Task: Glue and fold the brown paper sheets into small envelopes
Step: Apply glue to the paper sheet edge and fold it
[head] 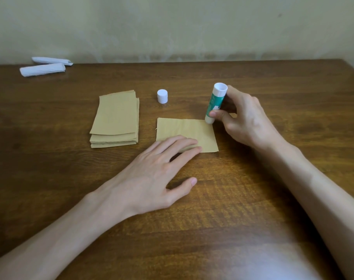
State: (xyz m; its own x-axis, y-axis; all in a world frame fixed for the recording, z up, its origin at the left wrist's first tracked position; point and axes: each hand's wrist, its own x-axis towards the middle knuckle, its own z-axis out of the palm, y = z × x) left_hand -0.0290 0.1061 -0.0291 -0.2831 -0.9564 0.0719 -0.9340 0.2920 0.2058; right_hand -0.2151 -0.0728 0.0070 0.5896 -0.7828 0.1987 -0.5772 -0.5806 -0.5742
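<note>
Green-labelled glue stick (214, 103), lettering illegible

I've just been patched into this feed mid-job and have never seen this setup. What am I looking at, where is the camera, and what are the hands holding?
No machine here: these are a person's two bare hands, filmed by one wide-angle camera worn on the head, looking forward and down. On the dark wooden table lie a stack of brown paper sheets, a small white round cap and, far left, two white rolled paper bundles. The left hand presses flat fingers on a single brown paper sheet. The right hand grips a green-and-white glue stick, its lower end touching that sheet's far right corner.
</note>
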